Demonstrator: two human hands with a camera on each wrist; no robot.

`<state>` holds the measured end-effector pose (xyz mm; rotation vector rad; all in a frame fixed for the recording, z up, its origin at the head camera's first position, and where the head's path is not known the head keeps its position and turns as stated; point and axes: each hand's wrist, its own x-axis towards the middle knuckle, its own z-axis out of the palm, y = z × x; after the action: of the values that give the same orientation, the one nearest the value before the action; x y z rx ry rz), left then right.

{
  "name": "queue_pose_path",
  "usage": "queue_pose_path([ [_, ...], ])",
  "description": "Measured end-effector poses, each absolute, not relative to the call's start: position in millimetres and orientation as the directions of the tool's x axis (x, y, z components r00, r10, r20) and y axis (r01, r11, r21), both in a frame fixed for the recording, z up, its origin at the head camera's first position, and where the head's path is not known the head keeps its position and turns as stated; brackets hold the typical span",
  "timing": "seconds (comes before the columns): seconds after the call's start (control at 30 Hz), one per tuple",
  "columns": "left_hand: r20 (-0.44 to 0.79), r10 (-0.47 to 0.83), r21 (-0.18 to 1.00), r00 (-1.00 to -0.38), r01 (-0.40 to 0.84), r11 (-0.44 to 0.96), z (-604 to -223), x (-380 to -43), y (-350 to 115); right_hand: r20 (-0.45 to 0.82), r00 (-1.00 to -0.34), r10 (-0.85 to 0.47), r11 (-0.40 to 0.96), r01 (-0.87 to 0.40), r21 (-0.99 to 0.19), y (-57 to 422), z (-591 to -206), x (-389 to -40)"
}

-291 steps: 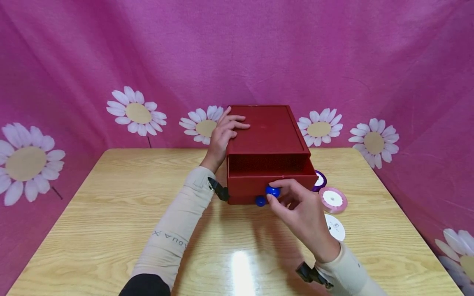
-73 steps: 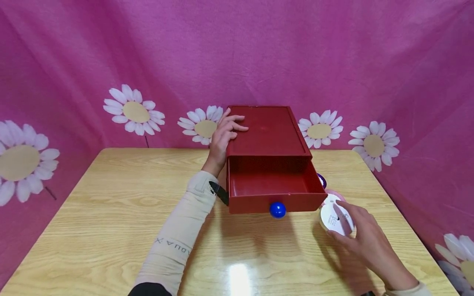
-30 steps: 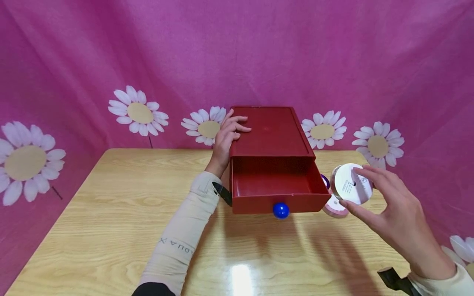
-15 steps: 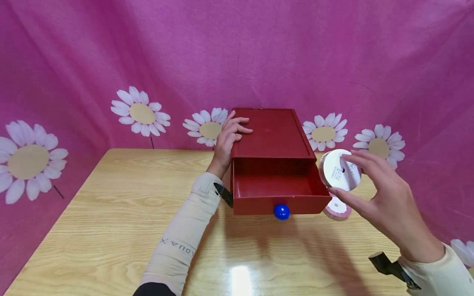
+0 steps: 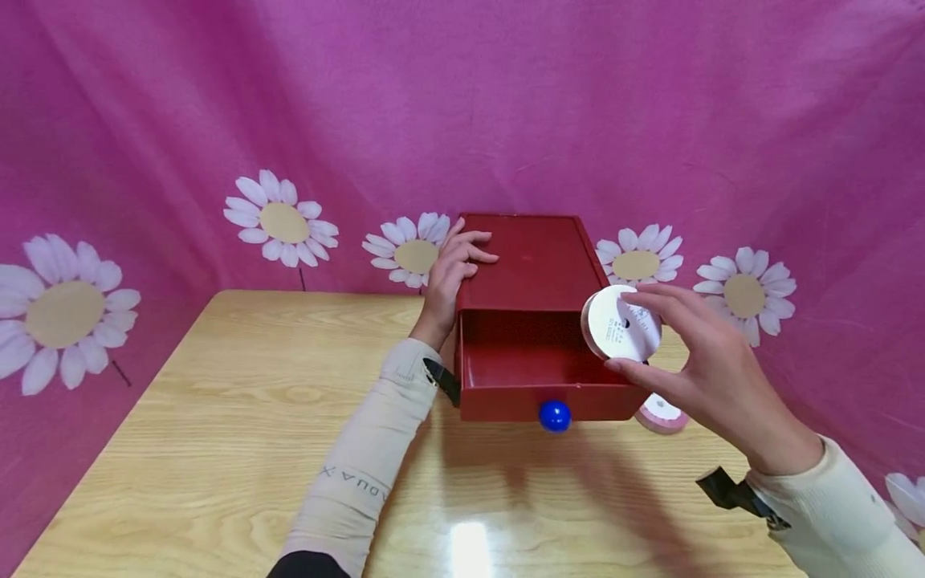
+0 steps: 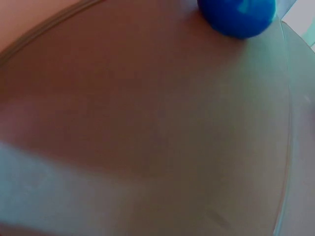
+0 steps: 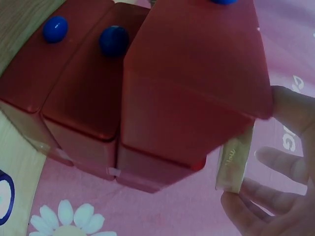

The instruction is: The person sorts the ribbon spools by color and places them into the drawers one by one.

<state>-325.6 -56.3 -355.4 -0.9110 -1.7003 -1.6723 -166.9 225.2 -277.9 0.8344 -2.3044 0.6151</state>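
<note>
A red drawer box (image 5: 531, 261) stands at the back of the table, its top drawer (image 5: 499, 404) pulled out and bare inside where visible. That drawer has a blue knob (image 5: 555, 416). My left hand (image 5: 451, 277) rests on the box's upper left edge, fingers spread over the top. Between thumb and fingers, my right hand (image 5: 711, 369) pinches a ribbon spool (image 5: 614, 329) with a white printed face, tilted upright over the drawer's right side. The right wrist view shows the spool's pale gold ribbon edge (image 7: 234, 162) beside the drawer. The left wrist view is blurred, with a blue knob (image 6: 238, 14) at its top.
A pink ribbon spool (image 5: 661, 415) lies on the table right of the box. Lower drawers with blue knobs (image 7: 114, 41) show in the right wrist view, with a purple-rimmed spool (image 7: 5, 196) at its left edge. A pink flowered cloth (image 5: 520, 104) hangs behind.
My right hand first pulled the drawer further out, then took the white-faced spool from the table, lifted it and carried it left over the drawer. My left hand stays on the box.
</note>
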Motion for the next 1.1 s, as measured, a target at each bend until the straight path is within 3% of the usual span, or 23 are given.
queue_pose_path([
  [0.23, 0.812, 0.081, 0.583, -0.578, 0.811, -0.052, -339, -302, -55, 0.647, -0.62, -0.444, 0.686, -0.7, -0.2, 217, -281, -167],
  [0.37, 0.798, 0.085, 0.6, -0.596, 0.799, -0.034, -330, -292, -55, 0.654, -0.599, -0.461, 0.671, -0.718, -0.184, 215, -281, -166],
  [0.77, 0.787, 0.092, 0.615, -0.61, 0.788, -0.028, -329, -292, -57, 0.612, -0.556, -0.563, 0.587, -0.79, -0.177, 210, -275, -170],
  [1.1, 0.794, 0.094, 0.604, -0.6, 0.796, -0.024, -329, -294, -57, 0.502, -0.59, -0.633, 0.562, -0.796, -0.226, 204, -272, -183],
])
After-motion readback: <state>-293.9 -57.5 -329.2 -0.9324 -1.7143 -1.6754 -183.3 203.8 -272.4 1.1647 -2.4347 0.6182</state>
